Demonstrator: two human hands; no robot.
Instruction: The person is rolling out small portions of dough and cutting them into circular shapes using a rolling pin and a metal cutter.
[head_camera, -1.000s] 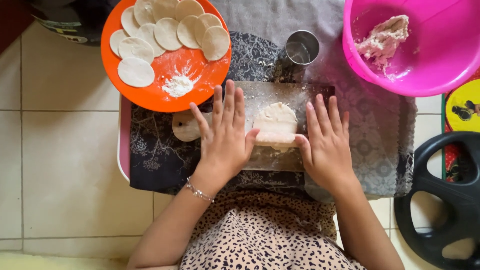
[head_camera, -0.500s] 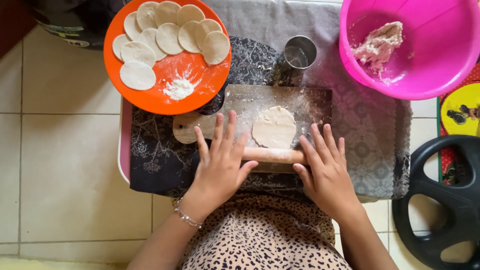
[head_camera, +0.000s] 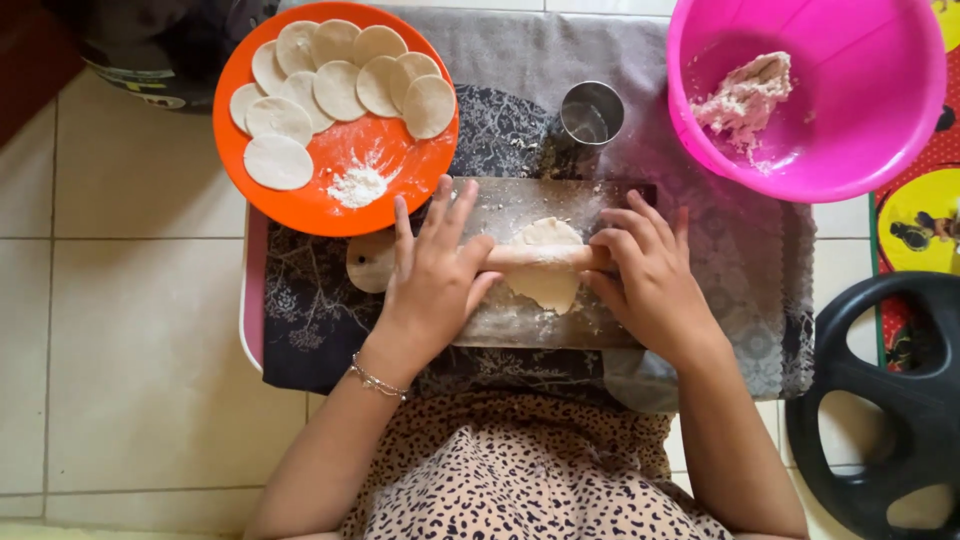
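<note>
1. Both hands lie flat, fingers spread, on the rolling pin (head_camera: 545, 257): left hand (head_camera: 432, 280), right hand (head_camera: 650, 285).
2. The pin crosses the dough piece (head_camera: 545, 270) at the middle of the wooden board (head_camera: 520, 325); it looks only partly flattened.
3. Eight finished rounds (head_camera: 278, 162) lie on the orange plate (head_camera: 400, 180) at the board's far left corner.
4. More dough (head_camera: 745, 95) waits in the pink bowl (head_camera: 860, 120).

Bright, even daylight; sharp, soft shadows.

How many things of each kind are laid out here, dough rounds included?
Rolled dough rounds on the orange plate: 9
Dough piece under the rolling pin: 1
Plates: 1
Pink bowls: 1
Metal cups: 1
Rolling pins: 1
Wooden boards: 1
Total: 15
</note>
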